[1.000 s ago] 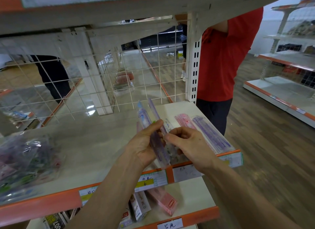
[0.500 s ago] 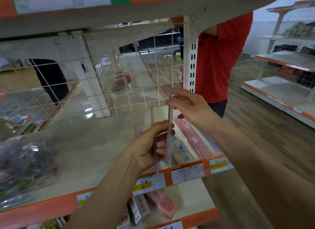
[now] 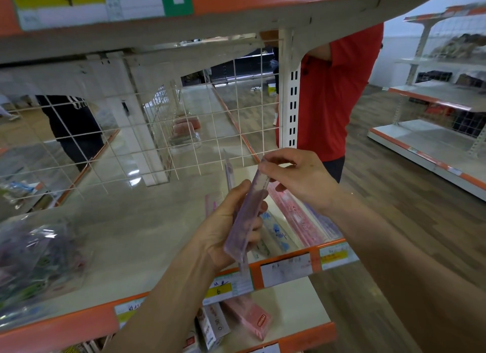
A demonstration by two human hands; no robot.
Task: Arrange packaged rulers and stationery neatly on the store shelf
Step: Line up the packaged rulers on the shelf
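- Head view: a clear bag (image 3: 34, 255) of mixed stationery, its contents blurred, lies on the shelf (image 3: 131, 234) behind the orange front edge (image 3: 52, 331), far to the left.
- The left hand (image 3: 231, 226) curls round a purple packaged ruler (image 3: 247, 216), which stands tilted just above that edge. The right hand (image 3: 297, 176) pinches its top end.
- Behind the edge, to the right, a blue-patterned ruler (image 3: 276, 231) and a pink ruler (image 3: 297, 216) lie flat, side by side.
- A yellow label (image 3: 219, 289) on the edge reads "6".
- Below the edge lies a pink box (image 3: 249, 320), its print unreadable.
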